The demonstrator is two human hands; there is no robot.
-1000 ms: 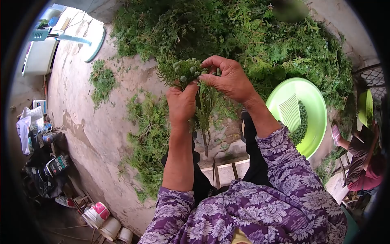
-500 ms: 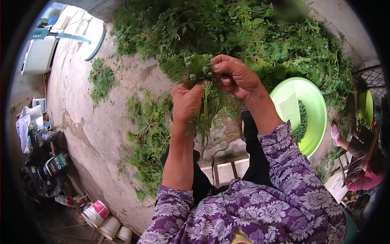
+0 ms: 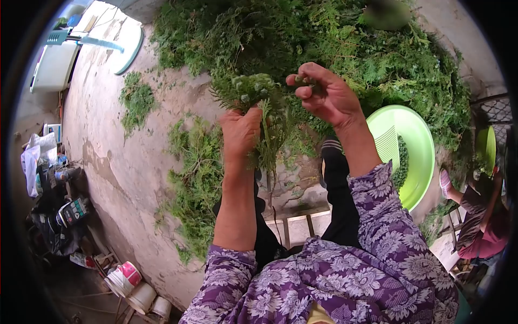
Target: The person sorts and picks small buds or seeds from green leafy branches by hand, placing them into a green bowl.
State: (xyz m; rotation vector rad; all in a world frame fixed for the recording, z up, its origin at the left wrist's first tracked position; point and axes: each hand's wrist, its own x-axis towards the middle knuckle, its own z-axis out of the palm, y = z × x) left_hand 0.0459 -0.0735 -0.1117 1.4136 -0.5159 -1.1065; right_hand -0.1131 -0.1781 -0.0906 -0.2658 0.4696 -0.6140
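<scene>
My left hand (image 3: 240,132) grips a leafy green sprig (image 3: 253,89) that bears pale bluish-green cones, its fronds hanging down beside the wrist. Just to the right, apart from the sprig, my right hand (image 3: 328,96) is raised with curled fingers, and small green cones (image 3: 305,81) show between thumb and fingertips. A bright green basin (image 3: 420,162) with a ribbed section stands right of my right forearm, holding a heap of small green cones (image 3: 400,164).
A big pile of green branches (image 3: 388,65) spans the far side. Smaller branches (image 3: 197,189) lie on the floor at left. White buckets (image 3: 143,297) stand lower left, beside bags and clutter. Another person (image 3: 485,221) sits at the far right near a second green basin (image 3: 485,148).
My right hand has pulled away from the sprig, up and to the right, with small cones in its fingers. My left hand has shifted slightly left and still holds the sprig.
</scene>
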